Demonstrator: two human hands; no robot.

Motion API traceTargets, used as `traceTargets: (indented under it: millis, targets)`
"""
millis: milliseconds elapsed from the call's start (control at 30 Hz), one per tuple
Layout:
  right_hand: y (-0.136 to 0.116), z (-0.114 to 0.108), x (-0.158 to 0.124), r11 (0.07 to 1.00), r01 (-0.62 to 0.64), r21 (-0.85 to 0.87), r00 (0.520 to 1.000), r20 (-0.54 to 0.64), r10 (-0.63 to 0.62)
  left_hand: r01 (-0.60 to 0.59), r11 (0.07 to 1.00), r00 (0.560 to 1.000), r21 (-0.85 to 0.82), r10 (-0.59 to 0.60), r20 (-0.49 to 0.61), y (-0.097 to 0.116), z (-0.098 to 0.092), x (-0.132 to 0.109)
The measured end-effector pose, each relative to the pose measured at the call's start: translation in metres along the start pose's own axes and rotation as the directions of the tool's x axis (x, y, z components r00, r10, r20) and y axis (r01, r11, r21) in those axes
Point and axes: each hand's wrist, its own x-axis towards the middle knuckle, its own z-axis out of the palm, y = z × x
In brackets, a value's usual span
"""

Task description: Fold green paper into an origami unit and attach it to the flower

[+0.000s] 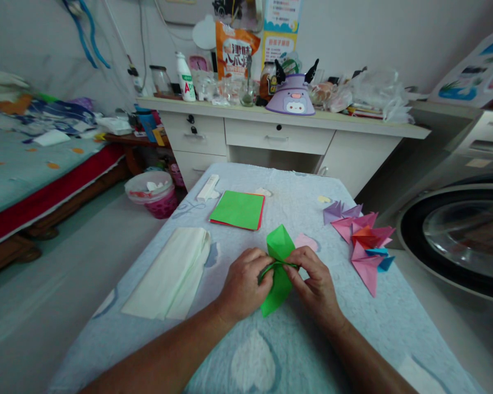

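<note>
One green folded paper [280,246] is pinched at its middle by two hands, over the near centre of the worktop [353,334].

Left hand [242,284] and right hand [316,287] are both closed on it. Their fingers [259,264] are pressed together at the paper's narrow waist, and its upper and lower flaps are left free. One stack of square sheets [238,209], green on top with a red edge under it, is seen just behind. One pile of folded pieces [363,243] in purple, pink, orange and blue lies to the right: at least five, but the overlap prevents an exact count. One white folded cloth [172,279] lies to the left.
</note>
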Motion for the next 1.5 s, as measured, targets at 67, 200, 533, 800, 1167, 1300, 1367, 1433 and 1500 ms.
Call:
traceTargets:
  millis: [67, 200, 533, 800, 1167, 1300, 1367, 1433, 1500]
  targets:
    - [0.0, 0.0, 0.0, 1.0, 0.0, 0.0, 1.0, -0.004, 0.0, -0.013, 1.0, 1.0, -0.016, 0.013, 0.005, 0.0, 0.0, 0.0]
    - [0.001, -0.001, 0.0, 1.0, -0.011, 0.004, 1.0, 0.0, 0.011, 0.005, 1.0, 1.0, -0.02, -0.005, 0.019, -0.001, 0.0, -0.002]
    - [-0.001, -0.002, 0.0, 1.0, -0.013, 0.013, 1.0, 0.011, 0.013, 0.026, 1.0, 0.995, -0.002, -0.026, 0.1, -0.001, 0.0, 0.0]
    - [0.0, -0.005, 0.0, 1.0, -0.014, 0.0, 1.0, 0.018, 0.014, 0.011, 0.998, 0.996, -0.063, -0.006, 0.089, -0.001, -0.003, 0.0]
    - [0.002, 0.0, -0.008, 0.99, 0.131, -0.056, 0.987, 0.101, -0.125, -0.002, 1.0, 1.0, -0.029, 0.002, 0.0, -0.007, 0.0, -0.005]
    - [0.003, 0.002, -0.01, 0.973, 0.208, -0.101, 0.972, 0.134, -0.194, -0.017, 0.999, 1.0, 0.044, 0.016, 0.02, -0.011, 0.003, -0.006]
    - [0.003, 0.002, -0.01, 0.965, 0.231, -0.121, 0.967, 0.137, -0.215, -0.025, 0.998, 1.0, 0.062, 0.024, 0.016, -0.011, 0.002, -0.006]
    - [0.003, 0.001, -0.01, 0.962, 0.237, -0.133, 0.965, 0.145, -0.218, -0.034, 0.997, 0.999, 0.069, 0.033, 0.021, -0.011, 0.001, -0.006]
    - [0.003, 0.001, -0.011, 0.961, 0.237, -0.141, 0.965, 0.153, -0.215, -0.037, 0.997, 0.999, 0.07, 0.035, 0.025, -0.011, 0.001, -0.006]
